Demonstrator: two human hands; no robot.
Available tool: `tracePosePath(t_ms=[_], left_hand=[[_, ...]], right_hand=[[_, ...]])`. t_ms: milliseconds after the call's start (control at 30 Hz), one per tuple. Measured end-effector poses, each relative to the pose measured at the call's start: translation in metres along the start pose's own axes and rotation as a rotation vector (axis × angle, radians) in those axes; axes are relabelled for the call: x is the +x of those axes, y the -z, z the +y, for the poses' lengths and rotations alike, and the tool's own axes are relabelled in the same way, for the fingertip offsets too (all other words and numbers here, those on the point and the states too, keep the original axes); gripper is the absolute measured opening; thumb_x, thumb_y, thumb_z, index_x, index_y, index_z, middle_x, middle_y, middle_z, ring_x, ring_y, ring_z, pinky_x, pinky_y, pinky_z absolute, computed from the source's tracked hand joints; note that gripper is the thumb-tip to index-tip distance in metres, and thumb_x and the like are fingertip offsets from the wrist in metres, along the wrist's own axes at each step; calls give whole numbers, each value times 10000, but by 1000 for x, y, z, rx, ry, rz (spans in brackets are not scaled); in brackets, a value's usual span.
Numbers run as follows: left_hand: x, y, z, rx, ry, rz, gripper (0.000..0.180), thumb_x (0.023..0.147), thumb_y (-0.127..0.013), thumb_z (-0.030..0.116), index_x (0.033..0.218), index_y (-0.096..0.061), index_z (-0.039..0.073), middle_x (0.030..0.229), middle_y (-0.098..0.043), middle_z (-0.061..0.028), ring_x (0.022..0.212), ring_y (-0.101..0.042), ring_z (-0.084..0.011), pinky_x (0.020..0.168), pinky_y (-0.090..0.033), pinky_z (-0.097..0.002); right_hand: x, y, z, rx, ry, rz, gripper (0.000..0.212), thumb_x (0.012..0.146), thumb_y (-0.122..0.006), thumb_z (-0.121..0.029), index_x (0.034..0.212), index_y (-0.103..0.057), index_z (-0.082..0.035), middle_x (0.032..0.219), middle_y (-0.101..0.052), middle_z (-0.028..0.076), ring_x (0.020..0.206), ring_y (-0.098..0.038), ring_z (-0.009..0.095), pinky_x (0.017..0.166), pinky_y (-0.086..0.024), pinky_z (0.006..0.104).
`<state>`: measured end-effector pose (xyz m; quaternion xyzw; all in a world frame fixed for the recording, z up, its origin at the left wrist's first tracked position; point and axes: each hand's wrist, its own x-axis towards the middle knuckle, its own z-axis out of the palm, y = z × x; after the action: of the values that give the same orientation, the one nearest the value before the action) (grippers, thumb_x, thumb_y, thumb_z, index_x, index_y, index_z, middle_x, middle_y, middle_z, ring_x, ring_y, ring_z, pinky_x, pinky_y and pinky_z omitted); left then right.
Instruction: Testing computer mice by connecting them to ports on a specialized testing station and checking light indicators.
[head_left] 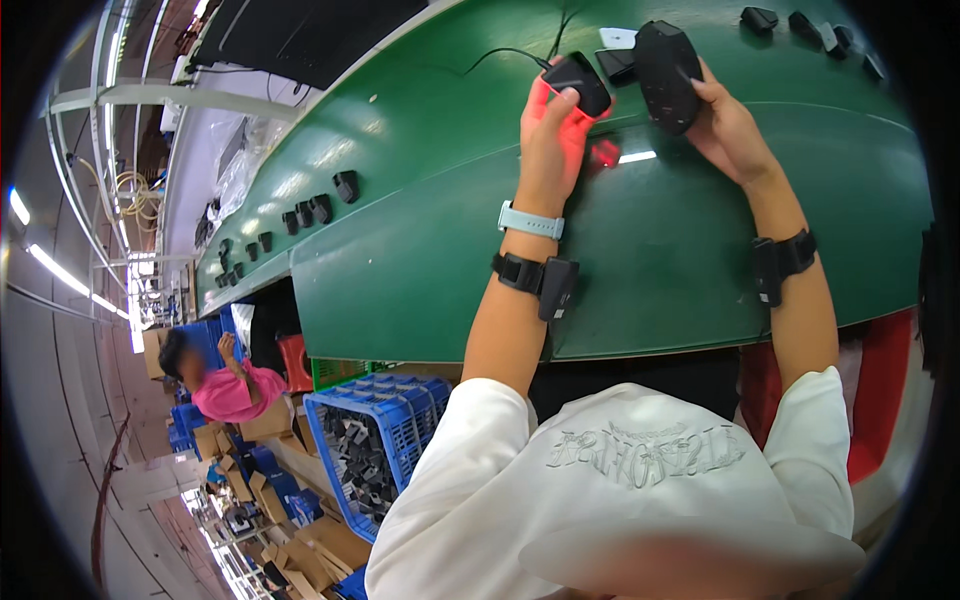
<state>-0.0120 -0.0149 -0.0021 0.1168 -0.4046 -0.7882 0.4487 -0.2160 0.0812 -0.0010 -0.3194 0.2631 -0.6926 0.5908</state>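
Observation:
My left hand is closed around a small black corded device with rounded corners, its thumb lying on top. Red light glows on the fingers and reflects off the green table below. My right hand grips a larger black oblong casing by its right edge, thumb in front and the other fingers partly hidden. The casing is held upright above the table, apart from the corded device. Between the two, a black block and a white flat piece lie on the table.
The green table bends across the view. Small black parts stand along its left side, and more lie at far right. A blue crate of black pieces stands below the edge. A person in pink is at far left.

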Motion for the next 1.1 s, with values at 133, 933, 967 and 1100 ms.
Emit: tracePosePath(t_ms=[133,933,967,1100], left_hand=[[-3,-9,-6,318,19,10,598,865,-718,-22,1400,-453,-31,1122,-680,-121,1020,-667,-184,913,-557,-325],[-6,-10,-8,290,136,-125,480,821,-649,-148,1282,-560,-49,1122,-676,-82,970,-664,-172,851,-570,-304],[-5,-8,-7,291,138,-128,480,821,-649,-148,1282,-560,-49,1122,-676,-82,970,-664,-172,851,-570,-304],[-4,-13,-5,268,116,-117,463,871,-632,-94,1318,-523,-45,1141,-649,-89,974,-668,-195,854,-574,-333]], right_hand=[[3,1,1,-145,23,-51,618,994,-467,-139,1561,-253,-19,1462,-464,89,1317,-479,188,1157,-334,374],[-14,-28,1,-1124,714,89,685,692,-835,-127,1322,-582,-41,1235,-635,93,1092,-608,228,986,-467,339],[-14,-29,1,-1116,698,90,685,691,-839,-132,1319,-583,-37,1235,-635,94,1087,-610,226,986,-468,339],[-12,-23,1,-1061,658,88,667,692,-822,-119,1308,-582,-23,1222,-632,94,1089,-604,218,998,-460,343]])
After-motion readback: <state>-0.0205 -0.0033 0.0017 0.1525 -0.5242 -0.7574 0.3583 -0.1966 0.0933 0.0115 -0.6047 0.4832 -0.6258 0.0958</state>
